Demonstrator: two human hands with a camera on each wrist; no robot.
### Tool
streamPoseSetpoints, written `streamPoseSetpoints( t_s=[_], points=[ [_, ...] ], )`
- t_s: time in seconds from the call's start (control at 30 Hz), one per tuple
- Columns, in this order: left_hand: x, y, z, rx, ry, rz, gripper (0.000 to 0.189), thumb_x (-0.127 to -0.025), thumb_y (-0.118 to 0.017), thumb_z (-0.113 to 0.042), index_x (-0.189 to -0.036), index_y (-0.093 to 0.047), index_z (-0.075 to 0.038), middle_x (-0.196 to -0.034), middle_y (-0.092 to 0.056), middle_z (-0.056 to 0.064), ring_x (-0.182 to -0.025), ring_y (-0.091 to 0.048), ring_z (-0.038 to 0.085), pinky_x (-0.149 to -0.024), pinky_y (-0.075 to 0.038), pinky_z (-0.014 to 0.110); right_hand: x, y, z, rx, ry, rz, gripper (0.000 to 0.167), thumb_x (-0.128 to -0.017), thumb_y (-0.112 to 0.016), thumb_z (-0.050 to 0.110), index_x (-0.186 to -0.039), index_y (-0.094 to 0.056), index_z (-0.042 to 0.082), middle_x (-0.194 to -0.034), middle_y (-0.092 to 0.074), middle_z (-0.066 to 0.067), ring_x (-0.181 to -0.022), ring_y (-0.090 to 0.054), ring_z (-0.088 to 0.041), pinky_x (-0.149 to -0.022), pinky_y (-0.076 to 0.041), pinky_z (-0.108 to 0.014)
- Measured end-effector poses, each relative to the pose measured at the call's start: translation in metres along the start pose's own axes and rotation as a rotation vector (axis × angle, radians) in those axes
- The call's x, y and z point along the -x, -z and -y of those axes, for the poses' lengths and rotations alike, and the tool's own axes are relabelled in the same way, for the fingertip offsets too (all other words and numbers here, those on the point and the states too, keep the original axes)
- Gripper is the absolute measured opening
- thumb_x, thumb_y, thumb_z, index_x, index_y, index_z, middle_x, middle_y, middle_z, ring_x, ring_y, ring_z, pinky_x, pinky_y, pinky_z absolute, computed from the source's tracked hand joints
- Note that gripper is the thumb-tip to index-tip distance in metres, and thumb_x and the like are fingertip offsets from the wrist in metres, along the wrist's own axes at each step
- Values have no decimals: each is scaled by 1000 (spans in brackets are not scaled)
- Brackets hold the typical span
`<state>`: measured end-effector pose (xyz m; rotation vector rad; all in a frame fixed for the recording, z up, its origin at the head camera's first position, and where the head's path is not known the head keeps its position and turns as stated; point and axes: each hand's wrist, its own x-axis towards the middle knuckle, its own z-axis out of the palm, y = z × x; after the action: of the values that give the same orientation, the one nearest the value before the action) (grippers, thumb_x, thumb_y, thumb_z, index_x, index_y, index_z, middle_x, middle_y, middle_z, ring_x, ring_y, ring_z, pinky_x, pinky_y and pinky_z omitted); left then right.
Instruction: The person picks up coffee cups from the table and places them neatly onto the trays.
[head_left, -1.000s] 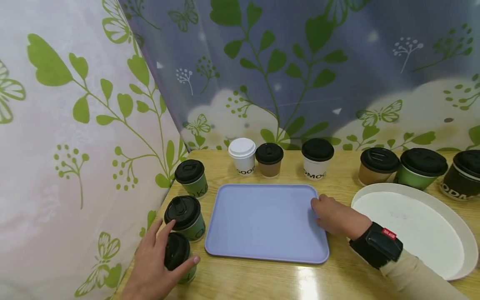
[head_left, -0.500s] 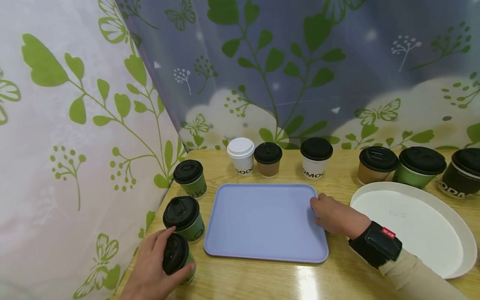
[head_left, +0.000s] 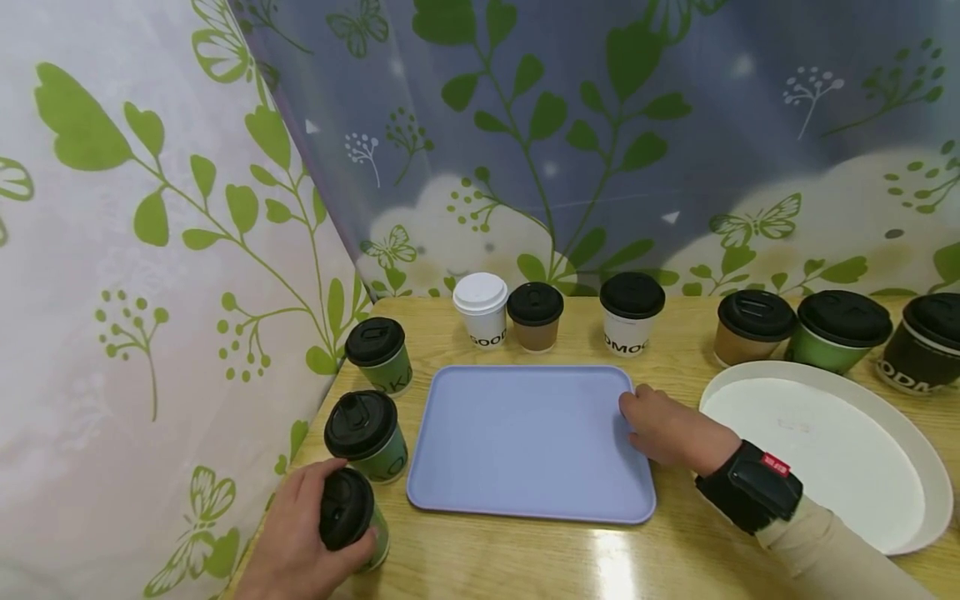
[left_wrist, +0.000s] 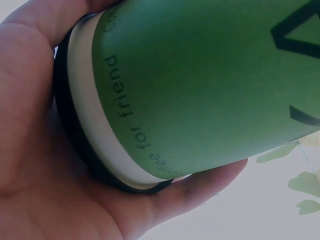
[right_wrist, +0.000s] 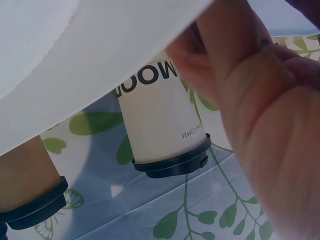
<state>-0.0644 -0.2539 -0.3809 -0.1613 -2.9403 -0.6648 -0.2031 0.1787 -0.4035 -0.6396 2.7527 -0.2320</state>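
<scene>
In the head view my left hand (head_left: 292,533) grips a green paper cup with a black lid (head_left: 347,508), the nearest of a row on the left. The left wrist view shows that green cup (left_wrist: 210,90) close up, its lid against the palm and the thumb and fingers around its sides. My right hand (head_left: 671,429), with a black band on its wrist, holds the right edge of a lilac rectangular tray (head_left: 532,442) with curled fingers. The tray lies flat on the wooden table, nothing on it.
Two more green cups, one in the middle (head_left: 386,458) and one farther back (head_left: 390,372), stand left of the tray. Behind it are a white-lidded cup (head_left: 482,308), a brown cup (head_left: 536,333) and a white cup (head_left: 626,333). A round white tray (head_left: 817,450) and several cups occupy the right.
My left hand has lowered and closed its fingers and thumb around the nearest green cup. The right hand keeps its place at the tray's edge.
</scene>
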Motion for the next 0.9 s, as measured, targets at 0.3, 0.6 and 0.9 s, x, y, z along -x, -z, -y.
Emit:
streamPoseSetpoints(
  t_s=[0.3,0.6,0.9],
  points=[
    [2,4,-7,14,-83,-59,77,-72,-92,-37,-134,-57,-9,-126,-56,18,-110,-58,35,-81,-52,53,-1,1,-1,-17,-25,23,32,-96,-73,11,-119,-60,-7,-111,-59,-26,-97,-64,-32,-84,-57,-47],
    [-1,8,-18,6,-123,-52,76,-72,-92,-37,-135,-56,-11,-127,-56,16,-113,-57,36,-82,-53,53,-2,0,-2,-17,-13,8,30,-96,-73,10,-117,-61,-7,-107,-59,-24,-94,-63,-31,-81,-57,-46],
    [-6,10,-34,38,-166,-27,73,-74,-91,-37,-135,-59,-12,-131,-57,12,-115,-59,33,-83,-54,51,-2,0,-2,-12,-8,9,30,-96,-73,10,-117,-61,-7,-106,-59,-23,-93,-64,-30,-80,-56,-45]
  ],
)
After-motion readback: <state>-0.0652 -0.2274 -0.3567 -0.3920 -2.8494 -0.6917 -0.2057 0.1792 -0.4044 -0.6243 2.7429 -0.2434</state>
